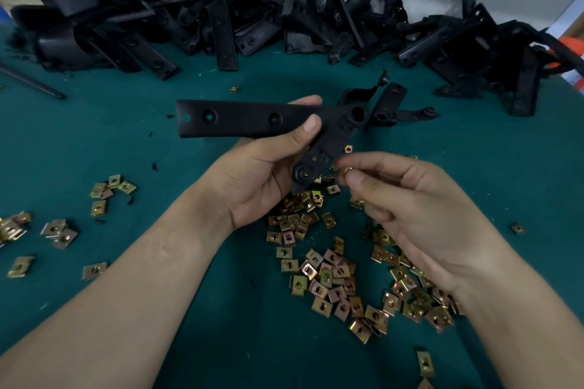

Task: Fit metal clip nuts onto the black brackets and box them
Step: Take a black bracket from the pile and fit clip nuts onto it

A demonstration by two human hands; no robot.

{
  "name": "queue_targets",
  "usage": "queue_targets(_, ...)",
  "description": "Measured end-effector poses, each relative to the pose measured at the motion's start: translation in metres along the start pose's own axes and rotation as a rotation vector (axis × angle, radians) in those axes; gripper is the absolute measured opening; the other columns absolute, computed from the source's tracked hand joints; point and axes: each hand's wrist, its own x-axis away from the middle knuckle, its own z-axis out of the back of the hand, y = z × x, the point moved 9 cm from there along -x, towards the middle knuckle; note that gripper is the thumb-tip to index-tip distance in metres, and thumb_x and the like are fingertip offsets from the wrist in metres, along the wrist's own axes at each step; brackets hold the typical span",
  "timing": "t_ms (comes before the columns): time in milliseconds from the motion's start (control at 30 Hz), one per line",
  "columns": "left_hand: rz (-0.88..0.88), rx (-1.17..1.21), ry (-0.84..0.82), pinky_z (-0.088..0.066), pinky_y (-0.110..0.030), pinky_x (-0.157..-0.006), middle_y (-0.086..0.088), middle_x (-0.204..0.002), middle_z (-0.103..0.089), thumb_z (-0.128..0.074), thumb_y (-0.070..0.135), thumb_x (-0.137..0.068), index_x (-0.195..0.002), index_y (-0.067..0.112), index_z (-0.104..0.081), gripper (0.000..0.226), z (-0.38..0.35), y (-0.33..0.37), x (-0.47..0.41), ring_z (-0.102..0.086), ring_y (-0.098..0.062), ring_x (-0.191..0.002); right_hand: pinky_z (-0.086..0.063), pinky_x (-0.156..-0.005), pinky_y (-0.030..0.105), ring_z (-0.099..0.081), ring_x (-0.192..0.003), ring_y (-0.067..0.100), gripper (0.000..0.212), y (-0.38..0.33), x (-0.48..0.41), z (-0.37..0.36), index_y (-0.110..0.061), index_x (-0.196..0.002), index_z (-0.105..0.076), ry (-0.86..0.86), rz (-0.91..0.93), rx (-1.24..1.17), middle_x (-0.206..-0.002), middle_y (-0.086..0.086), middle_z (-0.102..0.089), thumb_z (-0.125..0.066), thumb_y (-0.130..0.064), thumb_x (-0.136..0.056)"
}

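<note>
My left hand grips a long black bracket above the table, thumb on its top face, fingers curled round the far edge. The bracket's short angled end with a round hole points down toward my right hand. My right hand pinches a small brass-coloured clip nut between thumb and forefinger, just right of that end and a little apart from it. Several loose clip nuts lie spread on the green table below both hands.
A big heap of black brackets fills the back of the green table. Another black bracket lies behind the held one. Smaller groups of clip nuts lie at the left. A dark rod lies at far left.
</note>
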Motion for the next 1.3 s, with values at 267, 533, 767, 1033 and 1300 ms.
queue_targets(267, -0.006, -0.033, -0.013, -0.058, -0.026, -0.084, -0.006, -0.120, -0.074, -0.078, 0.022, -0.073, -0.125, 0.023, -0.065, 0.054, -0.001, -0.001, 0.000, -0.072, -0.018, -0.107, -0.049, -0.063, 0.011, -0.065, -0.068, 0.001, 0.031, -0.009, 0.001, -0.008, -0.016, -0.101, -0.077, -0.032, 0.081, -0.171, -0.082, 0.001, -0.073, -0.075, -0.018, -0.070)
queue_targets(533, -0.005, -0.032, -0.025, -0.058, -0.026, -0.081, -0.007, -0.119, -0.074, -0.076, 0.023, -0.074, -0.128, 0.021, -0.062, 0.056, -0.006, -0.002, 0.002, -0.072, -0.018, -0.105, -0.047, -0.064, 0.010, -0.061, -0.066, 0.000, 0.030, -0.004, 0.000, -0.013, -0.005, -0.104, -0.076, -0.017, 0.087, -0.186, -0.077, -0.005, -0.070, -0.072, -0.018, -0.076)
queue_targets(767, -0.016, -0.036, 0.001, -0.058, -0.026, -0.084, -0.005, -0.118, -0.074, -0.075, 0.021, -0.079, -0.125, 0.023, -0.064, 0.047, -0.003, -0.002, 0.001, -0.072, -0.017, -0.103, -0.046, -0.058, 0.010, -0.060, -0.069, 0.001, 0.036, 0.001, -0.003, -0.014, -0.005, -0.104, -0.076, 0.001, 0.046, -0.310, -0.085, 0.002, -0.072, -0.076, -0.017, -0.071)
queue_targets(1033, -0.024, -0.028, -0.002, -0.058, -0.026, -0.083, -0.005, -0.118, -0.074, -0.071, 0.021, -0.085, -0.125, 0.023, -0.064, 0.041, -0.002, -0.001, 0.001, -0.072, -0.017, -0.104, -0.041, -0.056, 0.014, -0.051, -0.071, 0.006, 0.037, 0.003, -0.003, -0.017, -0.007, -0.105, -0.077, -0.020, 0.034, -0.327, -0.090, 0.010, -0.063, -0.077, -0.019, -0.071)
queue_targets(1300, -0.046, -0.095, 0.005, -0.059, -0.028, -0.085, -0.006, -0.115, -0.075, -0.072, 0.017, -0.082, -0.123, 0.021, -0.064, 0.041, -0.004, 0.000, 0.000, -0.072, -0.019, -0.103, -0.046, -0.059, 0.013, -0.057, -0.066, 0.005, 0.037, -0.001, -0.001, -0.016, -0.008, -0.107, -0.070, 0.020, 0.091, -0.350, -0.078, 0.003, -0.065, -0.076, -0.016, -0.072)
